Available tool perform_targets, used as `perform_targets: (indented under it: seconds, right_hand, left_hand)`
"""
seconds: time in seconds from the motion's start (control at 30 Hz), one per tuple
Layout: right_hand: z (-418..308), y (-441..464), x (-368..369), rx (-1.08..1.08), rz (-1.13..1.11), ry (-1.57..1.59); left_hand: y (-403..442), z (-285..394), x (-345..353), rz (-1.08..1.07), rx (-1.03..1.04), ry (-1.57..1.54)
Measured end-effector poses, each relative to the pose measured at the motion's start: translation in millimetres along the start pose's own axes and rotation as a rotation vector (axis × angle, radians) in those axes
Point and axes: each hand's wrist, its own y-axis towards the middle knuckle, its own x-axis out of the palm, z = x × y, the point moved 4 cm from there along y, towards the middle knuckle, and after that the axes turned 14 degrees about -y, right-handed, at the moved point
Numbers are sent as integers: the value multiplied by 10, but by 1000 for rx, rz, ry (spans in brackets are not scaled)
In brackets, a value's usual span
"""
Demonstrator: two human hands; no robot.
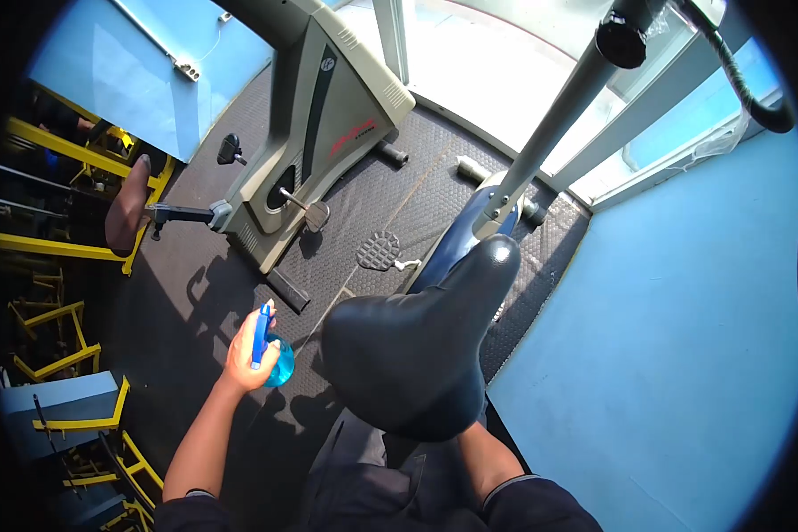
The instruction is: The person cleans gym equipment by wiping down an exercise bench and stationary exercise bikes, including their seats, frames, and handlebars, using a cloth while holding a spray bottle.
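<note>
My left hand (243, 353) is closed around a spray bottle (280, 363) with a blue trigger head and blue liquid, held to the left of the exercise bike's saddle. The black saddle (408, 355) fills the lower middle of the head view, its narrow nose pointing up and right. My right forearm (492, 463) reaches up under the saddle's rear edge. That hand is hidden by the saddle, so its fingers do not show. Ahead of the saddle are the bike's grey post (550, 124), its blue body (457, 239) and a ridged pedal (379, 252).
A second exercise bike (319, 133), beige and grey, stands ahead to the left, with a brown saddle (129, 208). Yellow-framed gym racks (71, 244) line the left side. A blue wall (656, 355) rises close on the right, beside a glazed opening (496, 71). Dark textured matting (186, 355) covers the floor.
</note>
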Motion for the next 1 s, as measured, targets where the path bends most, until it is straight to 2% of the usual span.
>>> perform_targets:
  seconds: [0.1, 0.13, 0.17, 0.2, 0.23, 0.27, 0.33, 0.4, 0.47, 0.5, 0.53, 0.6, 0.67, 0.7, 0.73, 0.8, 0.87, 0.93, 0.97, 1.0]
  right_hand:
    - [-203, -860, 142, -664, 748, -684]
    - [-84, -911, 168, -468, 364, -190]
    - [76, -1003, 213, -160, 152, 301]
    - [-84, -1154, 127, -142, 141, -46]
    - [-242, -1299, 36, -132, 131, -393]
    - [-241, -1295, 17, -67, 74, -377]
    - [-816, -1862, -61, 45, 213, 49]
    - [-1091, -2051, -115, -24, 290, -237]
    - [-1465, -2389, -5, -66, 418, -349]
    - [-1306, -2237, 24, -170, 453, -315]
    - [-1530, -2441, 110, -127, 514, -387]
    - [-1474, -2404, 258, -279, 689, -306]
    - [-1301, -2328, 280, 17, 816, -461]
    - [-1270, -2327, 378, -324, 1026, -182]
    - [-1130, -2245, 348, -145, 967, -191]
    - [-1223, -2227, 398, -421, 1116, -280]
    - [-1357, -1962, 399, -556, 1203, -549]
    - [-1394, -1362, 317, -636, 1228, -638]
    - [-1689, -1095, 389, -523, 1038, -1336]
    - [-1569, -598, 254, -668, 1177, -1275]
  left_hand:
    - [-1054, -347, -188, 30, -88, 22]
    - [-1386, -413, -225, 40, -139, 49]
    - [-1710, -525, -248, 17, -285, 37]
    - [-1997, -580, -261, -11, -426, 20]
    - [-2271, -674, -267, 15, -441, 2]
    - [-2534, -786, -233, 29, -441, 43]
    - [-2916, -905, -170, 60, -432, 56]
    - [-3215, -1047, -105, 154, -499, -29]
    - [-3422, -1165, 9, 248, -483, -82]
    - [-3475, -1144, 51, 309, -398, -165]
    - [-3514, -1097, 64, 370, -312, -242]
    - [-3478, -986, 101, 353, -249, -258]
    - [-3327, -925, 217, 247, -238, -257]
    - [-3202, -860, 265, 186, -209, -260]
    - [-3071, -817, 343, 121, -186, -271]
    - [-2822, -943, 600, 21, -191, -354]
    - [-2646, -1152, 985, -63, -210, -444]
    - [-2476, -1437, 1381, -135, -215, -484]
    - [-2423, -1605, 1561, -164, -240, -521]
    - [-2393, -1802, 1756, -193, -265, -563]
